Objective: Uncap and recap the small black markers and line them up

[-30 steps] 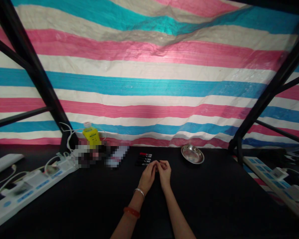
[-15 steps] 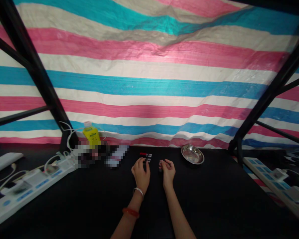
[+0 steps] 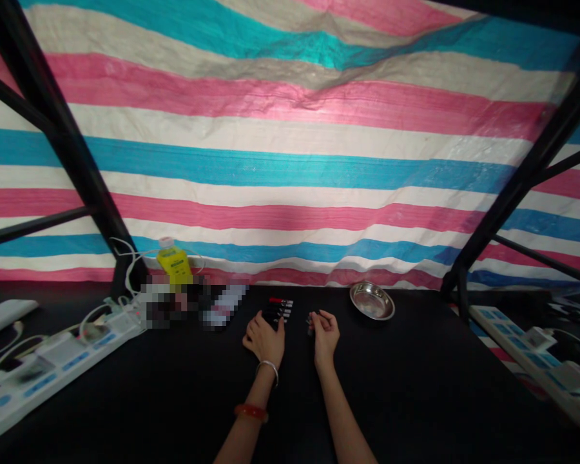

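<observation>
Both of my hands rest on a black table [image 3: 391, 393]. My left hand [image 3: 263, 336], with a silver bangle and a red bracelet on the wrist, is curled over the near end of a short row of marker pens [image 3: 281, 306], black ones with a red one at the back. Whether it grips a pen is hidden by the fingers. My right hand [image 3: 325, 330] is to the right of the pens, its fingers pinched round a small dark thing that I cannot make out.
A round steel dish [image 3: 372, 300] sits right of my hands by the striped tarp. A yellow bottle [image 3: 174, 264] stands at the back left among cables. White power strips [image 3: 53, 361] lie at left, and another strip [image 3: 536, 361] at right. Black frame posts [image 3: 507, 193] rise on both sides.
My hands, first touching together in front of the pens, have parted. The left hand has moved left and forward onto the pens. The right hand has shifted slightly right, still pinched.
</observation>
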Action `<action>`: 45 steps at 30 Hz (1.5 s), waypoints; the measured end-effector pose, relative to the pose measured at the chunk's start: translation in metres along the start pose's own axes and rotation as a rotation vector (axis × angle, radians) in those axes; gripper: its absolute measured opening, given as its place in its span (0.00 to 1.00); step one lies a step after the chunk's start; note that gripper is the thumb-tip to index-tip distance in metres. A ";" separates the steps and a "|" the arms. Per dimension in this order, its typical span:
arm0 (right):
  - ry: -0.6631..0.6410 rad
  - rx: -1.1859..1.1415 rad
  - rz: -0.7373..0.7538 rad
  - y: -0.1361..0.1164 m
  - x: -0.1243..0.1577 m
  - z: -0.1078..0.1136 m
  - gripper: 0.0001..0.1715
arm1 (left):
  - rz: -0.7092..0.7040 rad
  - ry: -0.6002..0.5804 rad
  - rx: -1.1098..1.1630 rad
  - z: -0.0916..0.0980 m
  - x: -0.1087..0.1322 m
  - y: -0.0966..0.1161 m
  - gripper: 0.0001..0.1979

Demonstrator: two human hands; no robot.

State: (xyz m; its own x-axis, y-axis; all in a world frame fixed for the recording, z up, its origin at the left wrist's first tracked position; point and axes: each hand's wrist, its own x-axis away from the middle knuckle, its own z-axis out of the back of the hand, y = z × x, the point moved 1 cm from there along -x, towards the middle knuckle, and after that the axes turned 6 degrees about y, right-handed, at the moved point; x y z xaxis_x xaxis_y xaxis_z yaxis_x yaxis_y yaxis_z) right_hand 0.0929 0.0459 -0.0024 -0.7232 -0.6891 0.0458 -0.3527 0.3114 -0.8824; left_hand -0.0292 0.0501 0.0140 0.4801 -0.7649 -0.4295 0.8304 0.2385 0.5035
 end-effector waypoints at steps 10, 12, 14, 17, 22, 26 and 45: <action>0.007 0.003 0.000 -0.002 0.001 0.001 0.25 | 0.044 -0.125 -0.014 0.008 -0.003 0.001 0.09; 0.014 0.001 -0.006 -0.001 0.000 0.000 0.26 | 0.034 -0.119 -0.030 0.008 -0.002 0.001 0.09; 0.018 0.004 -0.007 -0.001 0.000 0.000 0.26 | -0.017 -0.102 -0.069 0.010 0.000 0.003 0.10; 0.016 0.017 0.000 -0.001 0.000 0.000 0.26 | -0.225 -0.099 -0.137 0.011 0.006 0.009 0.13; 0.008 0.050 0.033 -0.003 0.001 0.001 0.25 | -0.415 -0.176 -0.175 0.010 0.011 0.016 0.17; 0.004 0.048 0.033 -0.004 0.002 0.000 0.25 | -0.482 -0.247 -0.164 0.010 0.009 0.015 0.19; -0.260 0.104 0.110 -0.009 0.015 -0.009 0.19 | -0.376 -0.469 0.196 0.013 0.011 0.012 0.14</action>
State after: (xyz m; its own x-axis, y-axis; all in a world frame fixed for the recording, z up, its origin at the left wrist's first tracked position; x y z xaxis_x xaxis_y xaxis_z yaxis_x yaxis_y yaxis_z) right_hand 0.0797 0.0389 0.0103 -0.5726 -0.8036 -0.1623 -0.2085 0.3343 -0.9191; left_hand -0.0176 0.0366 0.0253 -0.0464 -0.9668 -0.2514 0.8297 -0.1775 0.5292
